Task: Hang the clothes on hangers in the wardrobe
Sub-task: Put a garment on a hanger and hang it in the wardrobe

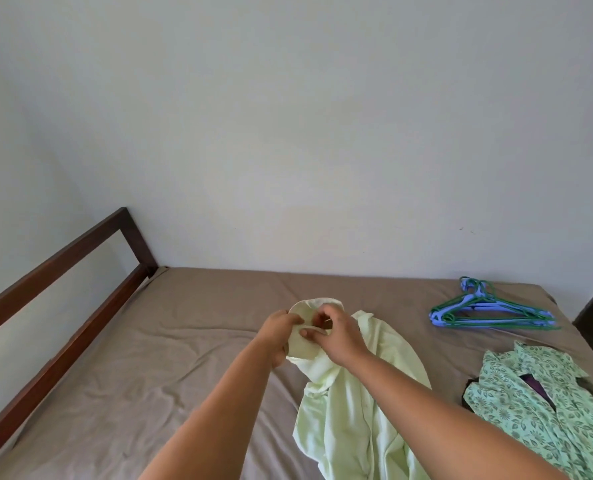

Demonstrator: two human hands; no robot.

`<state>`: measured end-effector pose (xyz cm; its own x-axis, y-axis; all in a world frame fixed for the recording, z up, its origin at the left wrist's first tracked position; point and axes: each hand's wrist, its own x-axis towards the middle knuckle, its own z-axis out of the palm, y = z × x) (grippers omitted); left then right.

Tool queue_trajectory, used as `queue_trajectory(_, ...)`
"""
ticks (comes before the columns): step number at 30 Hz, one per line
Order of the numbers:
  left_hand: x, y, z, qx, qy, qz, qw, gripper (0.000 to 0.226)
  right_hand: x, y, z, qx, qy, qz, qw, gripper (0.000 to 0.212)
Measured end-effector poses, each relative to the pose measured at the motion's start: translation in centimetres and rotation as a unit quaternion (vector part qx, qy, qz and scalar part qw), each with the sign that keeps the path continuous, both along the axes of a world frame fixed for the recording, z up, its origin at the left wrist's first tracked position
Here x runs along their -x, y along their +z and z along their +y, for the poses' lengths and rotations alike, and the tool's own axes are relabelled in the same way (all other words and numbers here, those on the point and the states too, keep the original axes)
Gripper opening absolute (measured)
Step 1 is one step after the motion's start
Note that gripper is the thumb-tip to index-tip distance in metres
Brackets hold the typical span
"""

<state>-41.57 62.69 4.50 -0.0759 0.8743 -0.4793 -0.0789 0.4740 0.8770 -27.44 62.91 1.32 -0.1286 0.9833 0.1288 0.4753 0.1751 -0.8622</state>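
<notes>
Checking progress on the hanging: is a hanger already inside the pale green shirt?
No: the hangers lie in a pile on the bed, apart from the pale green shirt, which both hands hold at its collar.

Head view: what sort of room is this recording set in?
Most likely a bedroom. A bed with a brown sheet and dark wooden frame stands against plain walls; shirts and a pile of plastic hangers lie on it. Both hands hold the pale green shirt at its collar.
</notes>
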Motion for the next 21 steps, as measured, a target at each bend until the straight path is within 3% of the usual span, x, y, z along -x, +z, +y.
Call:
queue_trajectory(2,0.1,-0.9,0.1,-0.002,0.019,-0.01,1.0,0.017,0.1,-0.6,-0.1,-0.122,-0.082,-0.062,0.987,0.047)
queue_trajectory(5,0.5,-1.7,0.0,-0.026,0.026,0.01,0.999,0.016,-0.7,-0.8,0.6,-0.184,-0.143,-0.08,0.969,0.07)
queue_trajectory(7,0.5,-1.8,0.0,-0.051,0.045,0.027,0.997,0.017,-1.2,-0.5,1.1,-0.172,-0.101,-0.088,0.976,0.05)
queue_trajectory(9,0.6,-1.8,-0.1,-0.095,0.064,0.106,0.988,0.027,-1.1,0.0,1.2,-0.134,-0.082,-0.125,0.98,0.017)
queue_trajectory(11,0.5,-1.9,-0.3,-0.144,0.053,0.208,0.966,0.028,-0.3,0.4,1.2,-0.065,-0.103,-0.128,0.984,0.021)
queue_trajectory(13,0.5,-2.2,-0.3,-0.179,0.035,0.289,0.94,0.019,0.5,0.8,1.0,0.074,-0.11,-0.044,0.99,0.02)
queue_trajectory(15,0.5,-2.6,-0.3,-0.192,0.016,0.344,0.919,0.018,1.4,0.9,0.7,0.204,-0.086,0.095,0.971,0.008)
queue_trajectory(17,0.4,-2.6,-0.5,-0.188,-0.004,0.348,0.919,0.013,1.9,0.6,0.8,0.226,-0.066,0.132,0.963,0.008)
queue_trajectory(21,0.4,-2.6,-0.7,-0.131,-0.012,0.246,0.96,0.031,2.0,0.3,0.9,0.214,-0.051,0.141,0.965,0.023)
